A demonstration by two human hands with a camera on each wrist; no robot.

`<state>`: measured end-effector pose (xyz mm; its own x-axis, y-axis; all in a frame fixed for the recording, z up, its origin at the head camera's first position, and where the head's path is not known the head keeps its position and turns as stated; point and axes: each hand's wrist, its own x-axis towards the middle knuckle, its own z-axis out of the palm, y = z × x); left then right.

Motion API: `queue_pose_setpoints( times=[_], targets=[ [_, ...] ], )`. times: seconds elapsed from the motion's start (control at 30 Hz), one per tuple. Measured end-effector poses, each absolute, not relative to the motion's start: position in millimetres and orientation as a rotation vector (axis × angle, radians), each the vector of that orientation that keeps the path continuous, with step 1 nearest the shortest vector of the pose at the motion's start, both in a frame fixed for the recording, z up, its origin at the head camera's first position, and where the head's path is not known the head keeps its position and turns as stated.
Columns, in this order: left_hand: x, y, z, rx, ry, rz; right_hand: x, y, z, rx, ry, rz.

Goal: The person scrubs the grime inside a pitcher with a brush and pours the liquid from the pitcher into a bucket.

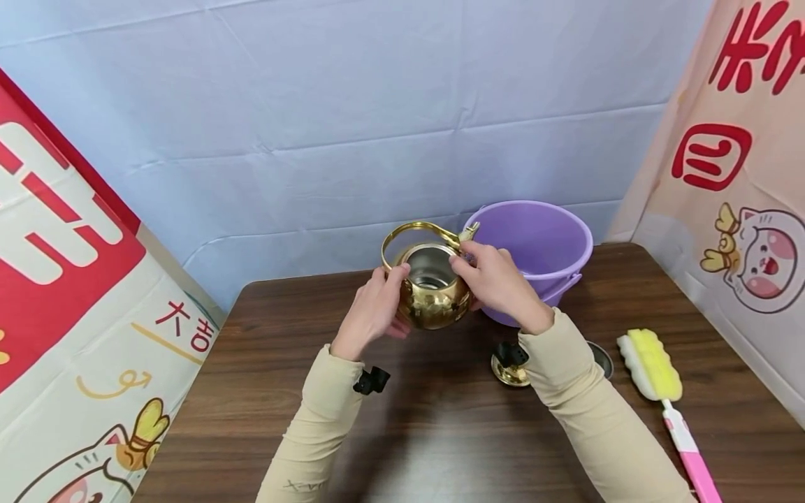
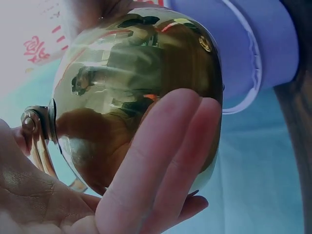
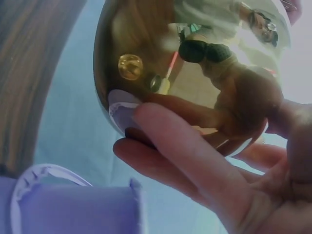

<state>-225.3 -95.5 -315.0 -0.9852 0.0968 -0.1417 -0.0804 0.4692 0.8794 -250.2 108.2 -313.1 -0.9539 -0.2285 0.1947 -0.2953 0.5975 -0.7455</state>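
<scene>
A shiny gold teapot (image 1: 435, 307) without its lid is held up over the table, its mouth tilted toward me and its steel inside showing. My left hand (image 1: 377, 300) grips its left side, thumb at the rim; the left wrist view shows fingers (image 2: 161, 146) along the polished body (image 2: 112, 73). On the other side my right hand (image 1: 493, 276) holds the teapot near the spout, with fingers (image 3: 175, 146) under the body (image 3: 156, 58) in the right wrist view. The arched handle (image 1: 418, 226) leans back, away from me.
A purple bucket (image 1: 575, 269) stands behind my right hand at the table's back edge. Near my right forearm lie a gold lid (image 1: 508, 374) and a grey round piece (image 1: 602, 360), partly covered by the sleeve. A yellow-and-white sponge brush (image 1: 654, 367) with a pink handle lies at the right.
</scene>
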Motion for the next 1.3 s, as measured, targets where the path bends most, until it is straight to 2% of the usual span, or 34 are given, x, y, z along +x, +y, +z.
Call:
queue_pose_setpoints(
  times=[0.4, 1.3],
  targets=[
    [-245, -75, -288, 0.123, 2.595, 1.494, -256, 132, -292, 0.363, -2.675, 1.039],
    [-270, -24, -268, 0.299, 2.598, 1.517, -250, 183, -282, 0.205, -2.479, 1.042]
  ],
)
